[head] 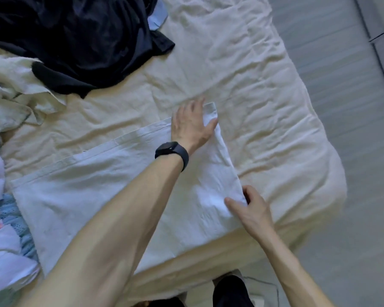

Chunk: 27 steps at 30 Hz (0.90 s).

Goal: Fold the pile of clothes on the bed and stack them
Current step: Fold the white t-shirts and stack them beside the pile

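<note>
Grey floor (353, 107) runs down the right of the frame beside the bed (264, 85), whose cream cover lies rumpled. At lower centre a white cloth (93, 196) is spread flat, reaching toward the near edge of the mattress. The left hand (190, 124), a black watch (172, 151) on its wrist, holds the cloth's far right corner, with the corner standing up between thumb and forefinger and the other fingers spread. The right hand (252, 210) pinches the same right edge nearer the lower right, thumb on top.

This looks like the start of a fold across. To do it well, both hands should lift the edge together and keep it taut. They should carry it level toward the left side and match the hems before pressing flat.

A dark navy garment (75, 41) and a crumpled cream garment (11, 89) wait unfolded at upper left, so most of the pile seems left.
</note>
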Each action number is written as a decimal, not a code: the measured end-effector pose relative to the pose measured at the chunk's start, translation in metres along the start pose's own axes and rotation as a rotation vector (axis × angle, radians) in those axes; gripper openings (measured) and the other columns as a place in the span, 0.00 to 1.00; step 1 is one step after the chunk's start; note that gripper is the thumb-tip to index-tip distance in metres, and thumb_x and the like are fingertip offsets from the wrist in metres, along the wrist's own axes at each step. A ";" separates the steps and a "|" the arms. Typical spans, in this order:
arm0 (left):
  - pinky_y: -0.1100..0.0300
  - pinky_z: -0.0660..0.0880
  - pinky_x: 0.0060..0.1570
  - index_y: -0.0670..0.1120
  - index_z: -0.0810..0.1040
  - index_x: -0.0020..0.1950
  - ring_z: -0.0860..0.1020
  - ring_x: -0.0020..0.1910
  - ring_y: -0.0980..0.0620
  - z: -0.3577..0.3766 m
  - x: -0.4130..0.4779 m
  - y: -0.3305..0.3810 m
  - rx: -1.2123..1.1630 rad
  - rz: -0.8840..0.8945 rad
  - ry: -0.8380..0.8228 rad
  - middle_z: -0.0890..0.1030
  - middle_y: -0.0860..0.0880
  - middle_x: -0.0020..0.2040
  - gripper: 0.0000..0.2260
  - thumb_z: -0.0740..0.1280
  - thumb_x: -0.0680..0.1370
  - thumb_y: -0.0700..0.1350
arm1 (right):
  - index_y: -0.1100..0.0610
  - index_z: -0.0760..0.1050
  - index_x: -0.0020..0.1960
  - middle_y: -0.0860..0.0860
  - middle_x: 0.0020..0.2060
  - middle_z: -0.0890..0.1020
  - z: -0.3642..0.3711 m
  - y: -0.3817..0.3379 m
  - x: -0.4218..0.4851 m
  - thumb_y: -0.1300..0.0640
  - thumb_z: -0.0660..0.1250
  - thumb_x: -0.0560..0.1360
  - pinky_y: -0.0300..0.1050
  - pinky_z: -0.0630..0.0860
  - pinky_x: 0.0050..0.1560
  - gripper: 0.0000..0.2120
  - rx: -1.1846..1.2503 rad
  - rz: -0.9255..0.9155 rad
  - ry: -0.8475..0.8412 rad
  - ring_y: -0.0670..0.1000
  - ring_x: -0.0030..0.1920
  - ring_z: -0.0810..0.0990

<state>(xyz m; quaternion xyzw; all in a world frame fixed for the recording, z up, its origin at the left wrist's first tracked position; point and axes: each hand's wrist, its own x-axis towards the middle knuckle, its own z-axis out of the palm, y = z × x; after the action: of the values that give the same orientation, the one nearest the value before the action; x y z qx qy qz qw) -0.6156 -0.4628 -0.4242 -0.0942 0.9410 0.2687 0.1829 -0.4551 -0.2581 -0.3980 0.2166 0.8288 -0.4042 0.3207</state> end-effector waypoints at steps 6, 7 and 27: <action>0.50 0.69 0.62 0.53 0.81 0.52 0.79 0.56 0.47 -0.006 0.048 0.010 0.006 -0.114 -0.014 0.83 0.52 0.52 0.12 0.64 0.77 0.59 | 0.52 0.82 0.39 0.38 0.49 0.78 -0.012 0.042 -0.025 0.44 0.75 0.73 0.26 0.68 0.45 0.12 0.014 0.040 0.006 0.37 0.49 0.77; 0.51 0.69 0.61 0.53 0.81 0.52 0.79 0.56 0.48 -0.004 0.050 0.008 0.004 -0.117 0.008 0.83 0.52 0.52 0.12 0.65 0.77 0.59 | 0.52 0.83 0.41 0.39 0.50 0.77 -0.013 0.050 -0.029 0.43 0.74 0.74 0.26 0.68 0.46 0.12 0.010 0.051 0.007 0.38 0.49 0.77; 0.37 0.50 0.76 0.52 0.58 0.81 0.54 0.80 0.47 0.074 -0.108 -0.014 0.204 0.124 0.290 0.56 0.47 0.81 0.29 0.61 0.81 0.53 | 0.52 0.75 0.54 0.44 0.51 0.75 0.010 0.062 -0.057 0.55 0.72 0.75 0.45 0.72 0.53 0.10 0.136 -0.092 0.574 0.53 0.54 0.77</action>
<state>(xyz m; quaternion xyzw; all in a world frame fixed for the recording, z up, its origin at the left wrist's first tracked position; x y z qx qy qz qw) -0.4908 -0.4255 -0.4467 -0.0548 0.9839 0.1661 0.0368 -0.3729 -0.2365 -0.3951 0.3051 0.8656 -0.3950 0.0394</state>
